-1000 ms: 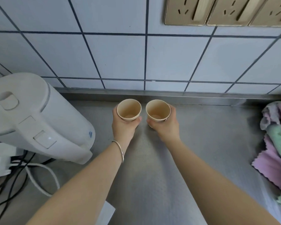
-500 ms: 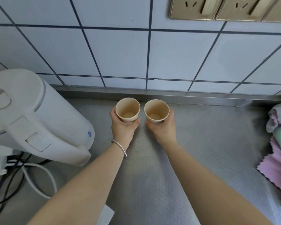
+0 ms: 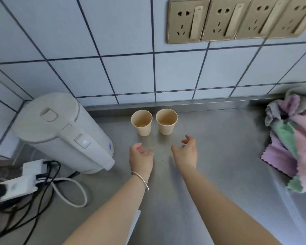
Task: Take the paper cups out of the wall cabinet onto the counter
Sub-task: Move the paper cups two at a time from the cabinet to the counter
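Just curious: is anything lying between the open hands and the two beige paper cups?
No. In the head view, only bare steel counter separates left hand and right hand from the cups.

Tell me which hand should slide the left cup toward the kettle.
Left, probably. The left hand is open and empty just in front of the left cup, on the kettle side. The right hand would have to cross past the right cup.

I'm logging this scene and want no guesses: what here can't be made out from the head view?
- Wall cabinet: outside the frame, above the top edge.
- Cloths: cut by the right edge.
- Power strip: cut by the left edge; cables cover part.
- Rightmost wall socket: cut by the right edge.
- Paper cups: bottoms shaded, any contents unclear.
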Action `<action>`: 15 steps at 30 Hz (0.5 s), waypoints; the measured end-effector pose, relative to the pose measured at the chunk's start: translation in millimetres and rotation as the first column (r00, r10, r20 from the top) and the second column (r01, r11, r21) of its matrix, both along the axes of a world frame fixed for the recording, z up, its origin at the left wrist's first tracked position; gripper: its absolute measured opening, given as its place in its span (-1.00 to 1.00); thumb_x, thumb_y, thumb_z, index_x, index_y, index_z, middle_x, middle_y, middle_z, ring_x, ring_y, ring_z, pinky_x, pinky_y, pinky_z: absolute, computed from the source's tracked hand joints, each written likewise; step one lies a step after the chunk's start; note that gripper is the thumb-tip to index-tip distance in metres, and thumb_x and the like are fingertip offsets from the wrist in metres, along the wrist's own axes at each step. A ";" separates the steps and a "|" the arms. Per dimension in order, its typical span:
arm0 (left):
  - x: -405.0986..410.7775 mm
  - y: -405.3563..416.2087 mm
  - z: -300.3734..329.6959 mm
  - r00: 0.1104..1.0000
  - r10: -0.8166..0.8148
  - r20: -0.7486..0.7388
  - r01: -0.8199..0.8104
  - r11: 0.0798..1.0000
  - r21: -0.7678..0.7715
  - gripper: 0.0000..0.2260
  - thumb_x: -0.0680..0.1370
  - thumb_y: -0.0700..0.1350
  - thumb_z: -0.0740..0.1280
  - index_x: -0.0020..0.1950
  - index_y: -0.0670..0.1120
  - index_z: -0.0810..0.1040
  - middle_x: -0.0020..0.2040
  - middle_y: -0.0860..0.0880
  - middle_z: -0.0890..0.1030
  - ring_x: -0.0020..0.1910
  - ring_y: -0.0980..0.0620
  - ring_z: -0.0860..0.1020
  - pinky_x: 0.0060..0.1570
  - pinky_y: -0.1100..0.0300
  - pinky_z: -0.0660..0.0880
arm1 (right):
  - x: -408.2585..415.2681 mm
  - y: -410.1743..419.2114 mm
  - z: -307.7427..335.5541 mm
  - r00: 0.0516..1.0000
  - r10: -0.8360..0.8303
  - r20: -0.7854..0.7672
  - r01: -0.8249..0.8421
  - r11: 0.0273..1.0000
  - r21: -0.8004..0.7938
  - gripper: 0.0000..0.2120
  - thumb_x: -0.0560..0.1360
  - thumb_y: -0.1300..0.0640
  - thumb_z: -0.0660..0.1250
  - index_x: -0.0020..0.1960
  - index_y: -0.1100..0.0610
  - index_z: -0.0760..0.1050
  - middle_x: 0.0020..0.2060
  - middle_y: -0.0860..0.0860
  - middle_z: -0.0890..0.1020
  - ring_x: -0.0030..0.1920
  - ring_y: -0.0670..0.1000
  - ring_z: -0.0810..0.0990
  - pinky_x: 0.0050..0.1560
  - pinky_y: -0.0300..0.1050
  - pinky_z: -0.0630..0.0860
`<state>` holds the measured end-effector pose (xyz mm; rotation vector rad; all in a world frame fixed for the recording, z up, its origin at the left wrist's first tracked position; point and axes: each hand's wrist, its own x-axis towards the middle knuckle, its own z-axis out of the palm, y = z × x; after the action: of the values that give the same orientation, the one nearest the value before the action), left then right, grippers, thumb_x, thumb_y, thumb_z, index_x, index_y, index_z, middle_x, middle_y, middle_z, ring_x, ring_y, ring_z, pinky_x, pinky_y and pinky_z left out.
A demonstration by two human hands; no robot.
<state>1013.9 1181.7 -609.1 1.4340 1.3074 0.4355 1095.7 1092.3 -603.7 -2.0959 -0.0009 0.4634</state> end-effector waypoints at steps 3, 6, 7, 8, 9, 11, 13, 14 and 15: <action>-4.3 -21.7 13.1 0.986 -0.163 0.035 0.164 0.986 -0.037 -0.65 0.46 -0.20 0.39 0.22 -0.13 0.44 0.09 -0.14 0.61 -0.07 -0.04 0.55 0.04 0.17 0.45 | -17.7 -26.2 14.4 0.994 -0.107 -0.025 0.108 0.994 0.009 -0.45 0.44 0.16 0.33 0.39 0.14 0.26 0.21 0.04 0.49 0.22 0.07 0.49 0.14 -0.06 0.41; -2.8 -48.3 25.7 0.942 -0.333 0.044 0.335 0.942 -0.036 -0.68 0.47 -0.17 0.38 0.20 -0.10 0.45 0.01 -0.09 0.61 -0.07 -0.06 0.56 0.04 0.09 0.49 | -35.7 -67.2 26.0 0.968 -0.247 -0.031 0.248 0.969 0.016 -0.47 0.46 0.14 0.33 0.38 0.15 0.27 0.20 0.06 0.51 0.20 0.09 0.50 0.13 -0.07 0.40; -1.8 -60.4 29.6 0.922 -0.385 0.045 0.386 0.922 -0.035 -0.69 0.46 -0.16 0.38 0.19 -0.08 0.46 -0.01 -0.07 0.60 -0.08 -0.05 0.55 0.03 0.09 0.49 | -41.8 -84.0 29.4 0.957 -0.289 -0.028 0.290 0.957 0.016 -0.48 0.46 0.14 0.33 0.37 0.16 0.28 0.19 0.07 0.51 0.21 0.10 0.50 0.15 -0.05 0.40; -0.7 -74.5 33.8 0.899 -0.435 0.048 0.437 0.899 -0.034 -0.69 0.46 -0.15 0.39 0.18 -0.07 0.46 -0.03 -0.05 0.59 -0.06 -0.05 0.55 0.05 0.09 0.48 | -48.3 -102.5 33.6 0.944 -0.330 -0.027 0.331 0.944 0.014 -0.48 0.46 0.13 0.33 0.37 0.16 0.28 0.19 0.07 0.51 0.21 0.11 0.50 0.15 -0.03 0.41; 0.6 -90.6 37.8 0.872 -0.486 0.054 0.488 0.872 -0.036 -0.68 0.45 -0.15 0.39 0.18 -0.06 0.46 -0.05 -0.03 0.58 -0.04 -0.06 0.56 0.06 0.09 0.47 | -54.5 -122.4 37.8 0.927 -0.373 -0.032 0.373 0.928 0.011 -0.48 0.46 0.12 0.33 0.37 0.16 0.28 0.19 0.07 0.51 0.21 0.11 0.50 0.15 -0.03 0.42; 2.3 -129.2 45.0 0.799 -0.596 0.073 0.600 0.799 -0.039 -0.66 0.44 -0.15 0.40 0.19 -0.08 0.45 -0.07 -0.02 0.58 -0.06 -0.06 0.56 0.06 0.08 0.48 | -69.1 -166.5 47.1 0.891 -0.449 -0.062 0.450 0.893 -0.007 -0.47 0.47 0.09 0.33 0.38 0.15 0.27 0.21 0.07 0.51 0.20 0.11 0.52 0.12 -0.05 0.42; 0.5 -174.5 53.3 0.694 -0.715 0.089 0.719 0.694 -0.032 -0.64 0.45 -0.14 0.39 0.21 -0.08 0.43 -0.06 -0.01 0.59 -0.12 -0.02 0.54 0.00 0.07 0.48 | -88.7 -213.5 55.4 0.851 -0.517 -0.097 0.517 0.856 -0.024 -0.44 0.47 0.05 0.33 0.40 0.15 0.25 0.23 0.09 0.50 0.20 0.12 0.52 0.09 -0.07 0.42; -1.7 -198.3 57.8 0.631 -0.769 0.101 0.774 0.632 -0.024 -0.64 0.45 -0.13 0.39 0.21 -0.08 0.43 -0.05 -0.01 0.59 -0.13 -0.01 0.53 -0.05 0.10 0.46 | -100.9 -236.9 59.9 0.827 -0.551 -0.110 0.552 0.833 -0.028 -0.43 0.47 0.04 0.32 0.41 0.15 0.24 0.23 0.09 0.50 0.19 0.13 0.53 0.06 -0.08 0.41; -5.3 -222.8 61.7 0.565 -0.818 0.110 0.823 0.567 -0.013 -0.65 0.46 -0.14 0.39 0.21 -0.08 0.42 -0.03 -0.02 0.59 -0.13 0.00 0.52 -0.09 0.16 0.43 | -114.6 -259.7 63.4 0.797 -0.593 -0.117 0.594 0.804 -0.033 -0.42 0.47 0.02 0.32 0.42 0.14 0.23 0.22 0.09 0.50 0.17 0.12 0.53 0.05 -0.10 0.41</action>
<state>1008.6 959.0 -547.4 1.7648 0.4329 -0.1853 981.0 832.6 -540.3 -1.9243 0.7134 0.1982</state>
